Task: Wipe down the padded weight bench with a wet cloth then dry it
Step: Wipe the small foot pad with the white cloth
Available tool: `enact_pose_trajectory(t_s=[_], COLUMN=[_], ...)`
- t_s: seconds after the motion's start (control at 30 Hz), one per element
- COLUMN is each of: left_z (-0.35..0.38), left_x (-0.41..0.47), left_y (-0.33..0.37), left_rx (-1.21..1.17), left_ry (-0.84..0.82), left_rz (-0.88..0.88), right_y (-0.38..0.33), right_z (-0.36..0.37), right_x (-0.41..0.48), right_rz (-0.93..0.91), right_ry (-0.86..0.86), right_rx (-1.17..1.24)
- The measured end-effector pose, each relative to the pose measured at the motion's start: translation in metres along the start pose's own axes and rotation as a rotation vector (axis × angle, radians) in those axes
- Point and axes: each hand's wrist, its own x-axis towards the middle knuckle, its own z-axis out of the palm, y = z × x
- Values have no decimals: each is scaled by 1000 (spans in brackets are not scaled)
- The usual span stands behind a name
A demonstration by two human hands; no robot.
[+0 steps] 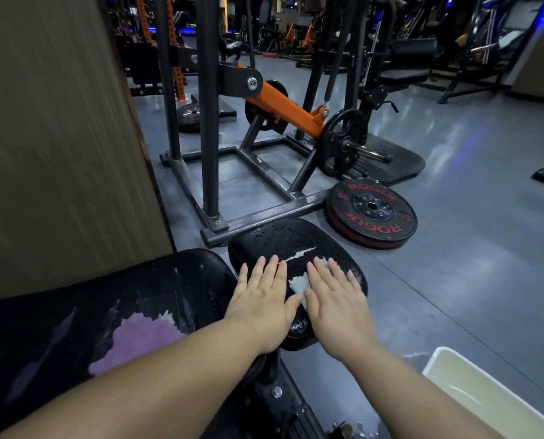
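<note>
The black padded bench has a small seat pad (283, 240) ahead of me, wet with droplets and torn, with pale patches showing. My left hand (262, 299) and my right hand (335, 296) lie flat on it side by side, fingers straight, holding nothing. The long back pad (74, 315) stretches to the left, cracked and worn. A purple cloth (137, 342) lies on that pad, just left of my left forearm.
A white basin (486, 391) with water stands on the floor at lower right. A black and red weight plate (372, 212) lies beyond the seat. A steel machine frame (258, 213) with an orange arm stands ahead. A brown wall panel (58, 137) rises at left.
</note>
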Motion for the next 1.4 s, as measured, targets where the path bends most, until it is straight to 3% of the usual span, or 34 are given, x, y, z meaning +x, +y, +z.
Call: enact_pose_trajectory(t_s=[0.13, 0.37, 0.5, 0.7, 0.97, 1.1, 1.17, 1.3, 1.4], left_z=[-1, -2, -2, -2, -2, -1, -4, -16, -28], left_x=[0, 0, -1, -1, 0, 0, 3, 3, 3], left_y=[-1, 1, 1, 1, 2, -1, -7, -25, -19], left_rx=[6, 18, 35, 45, 36, -34, -187, -641, -554], left_ry=[1, -2, -5, -14, 0, 3, -9, 173, 231], left_rz=[3, -2, -10, -14, -19, 1, 28, -27, 6], right_y=[22, 42, 8, 13, 31, -8, -18, -17, -30], right_z=[-7, -14, -9, -11, -20, -10, -11, -30, -42], right_x=[22, 55, 30, 18, 64, 47, 41, 42, 35], right_rz=[9, 329, 194, 28, 334, 226, 190, 174, 275], right_ry=[-46, -154, -80, -122, -204, -117, -123, -252, -246], right_rx=[1, 178, -4, -38, 94, 3, 46, 351, 1087])
